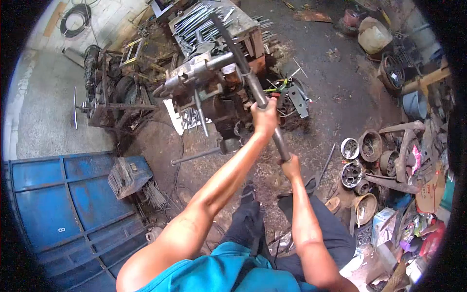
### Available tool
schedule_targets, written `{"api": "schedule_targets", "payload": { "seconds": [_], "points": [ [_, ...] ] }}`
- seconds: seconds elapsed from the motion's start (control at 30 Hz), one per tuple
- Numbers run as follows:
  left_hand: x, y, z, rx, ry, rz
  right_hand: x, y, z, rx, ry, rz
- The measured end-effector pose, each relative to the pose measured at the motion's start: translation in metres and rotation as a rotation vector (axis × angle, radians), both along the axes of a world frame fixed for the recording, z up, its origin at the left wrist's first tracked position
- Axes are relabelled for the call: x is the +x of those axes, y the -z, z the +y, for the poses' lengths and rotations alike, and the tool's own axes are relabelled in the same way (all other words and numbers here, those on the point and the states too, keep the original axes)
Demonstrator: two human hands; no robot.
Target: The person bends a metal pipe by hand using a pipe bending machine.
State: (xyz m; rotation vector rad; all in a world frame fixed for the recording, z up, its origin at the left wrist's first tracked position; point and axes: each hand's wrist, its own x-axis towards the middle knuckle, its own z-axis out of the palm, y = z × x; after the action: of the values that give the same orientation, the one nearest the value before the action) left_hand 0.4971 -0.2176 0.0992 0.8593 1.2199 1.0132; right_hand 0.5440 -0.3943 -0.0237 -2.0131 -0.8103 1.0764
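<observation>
The fingers of the left hand (265, 118) are closed round the middle of a long steel pipe (279, 141), and those of the right hand (292, 168) are wrapped at its near end; the right fingertips are partly hidden, so how tightly they press cannot be told. The pipe slants up and away from the body, in line with a flat dark bar (226, 36), which crosses close to the end of a thick metal cylinder (220, 62) on a heavy machine (194, 78). Whether bar and cylinder touch is hard to tell.

What is in hand looks like a two-handed hold on a lever. Moving it would call for both hands working together, with a firm grip and steady footing.

Both arms reach forward and down from the shoulders. The left is the farther out, its elbow slightly bent; the right forearm runs up to the pipe's near end. The feet, one in a dark shoe (248, 191), stand on the floor (331, 87) just below the hands.

A slim handle (200, 114) hangs from the machine. Beyond it, metal rods (192, 23) lie heaped on a surface (255, 38). Blue panels (44, 175) are at the left, and tins (350, 148) of small parts at the right.
</observation>
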Motion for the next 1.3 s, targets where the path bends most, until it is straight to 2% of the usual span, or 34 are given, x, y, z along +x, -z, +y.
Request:
{"api": "schedule_targets", "payload": {
  "seconds": [0.07,0.17,0.23,0.37,0.47,0.5,0.57,0.67,0.73,0.87,0.93,1.0,1.03,1.13,1.17,1.2,1.27,1.3],
  "points": [
    [0.0,0.002,0.001,0.059,0.01,0.005,-0.002,0.005,-0.001,-0.038,0.017,-0.053],
    [0.004,0.008,0.006,0.144,-0.021,-0.024,-0.002,0.045,0.011,0.1,0.052,-0.004],
    [0.002,0.008,0.008,0.119,-0.01,-0.03,0.002,0.037,0.011,0.149,-0.011,-0.075],
    [0.002,-0.004,-0.003,0.029,0.037,-0.083,-0.008,0.006,-0.013,0.042,0.062,-0.068],
    [0.007,0.003,0.004,0.081,-0.039,-0.075,-0.001,0.018,0.008,0.1,0.082,0.015],
    [0.006,0.006,0.007,0.113,-0.029,-0.059,0.001,0.042,0.011,0.161,0.045,-0.027],
    [0.002,0.027,0.013,0.161,-0.017,-0.043,-0.005,0.034,0.01,0.134,0.075,-0.068],
    [0.003,0.013,0.005,0.065,0.02,-0.075,-0.007,0.01,-0.012,0.111,0.14,-0.138],
    [0.003,0.009,0.003,0.056,-0.015,-0.084,-0.012,-0.008,-0.019,-0.025,0.116,-0.042],
    [-0.003,-0.002,-0.002,0.021,0.093,-0.073,-0.019,-0.033,-0.041,0.021,0.113,-0.068],
    [-0.007,-0.013,-0.007,0.044,0.128,-0.089,-0.024,-0.058,-0.057,-0.028,0.077,-0.192],
    [-0.014,-0.028,-0.011,-0.026,0.234,-0.13,-0.036,-0.094,-0.077,-0.005,0.202,-0.32],
    [-0.018,-0.032,-0.013,-0.035,0.301,-0.199,-0.045,-0.134,-0.083,-0.046,0.231,-0.32],
    [-0.031,-0.068,-0.034,-0.137,0.311,-0.348,-0.054,-0.185,-0.105,-0.025,0.277,-0.365],
    [-0.033,-0.079,-0.043,-0.18,0.292,-0.479,-0.059,-0.202,-0.11,-0.001,0.308,-0.419],
    [-0.029,-0.089,-0.045,-0.161,0.286,-0.491,-0.061,-0.217,-0.113,0.018,0.3,-0.43],
    [-0.026,-0.102,-0.049,-0.269,0.202,-0.483,-0.076,-0.243,-0.125,0.23,0.377,-0.745],
    [-0.022,-0.098,-0.043,-0.283,0.21,-0.437,-0.087,-0.26,-0.131,0.243,0.381,-0.737]
  ]
}}
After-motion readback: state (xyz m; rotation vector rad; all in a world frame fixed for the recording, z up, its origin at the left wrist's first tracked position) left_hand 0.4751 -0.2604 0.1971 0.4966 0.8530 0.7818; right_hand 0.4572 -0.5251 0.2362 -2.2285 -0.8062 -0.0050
